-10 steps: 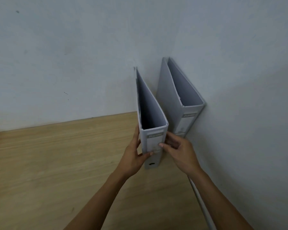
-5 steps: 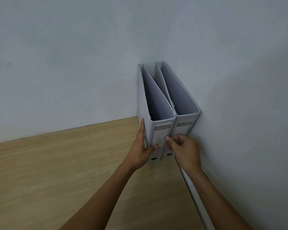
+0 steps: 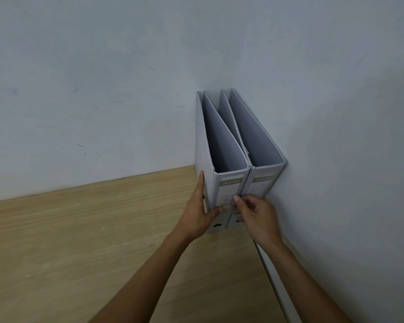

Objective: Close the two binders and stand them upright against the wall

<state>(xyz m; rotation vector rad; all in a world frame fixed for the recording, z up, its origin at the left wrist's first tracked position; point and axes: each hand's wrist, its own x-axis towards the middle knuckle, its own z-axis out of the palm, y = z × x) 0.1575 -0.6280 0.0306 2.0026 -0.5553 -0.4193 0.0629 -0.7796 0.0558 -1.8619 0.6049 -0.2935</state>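
Observation:
Two grey binders stand upright side by side in the corner, spines facing me. The right binder [image 3: 261,145] leans on the right wall [image 3: 348,159]. The left binder [image 3: 219,148] touches it. My left hand [image 3: 200,210] lies flat along the left binder's outer cover, thumb on the spine. My right hand [image 3: 254,213] has its fingers curled against the lower spines of both binders, where the two meet.
The binders rest on a wooden tabletop [image 3: 79,241] that runs into a back wall [image 3: 91,89] and the right wall. A narrow pale strip [image 3: 275,283] runs along the table's right edge beside the wall.
The left binder has been slid right and back until it stands against the other binder in the corner. Both hands followed it and stay on its spine.

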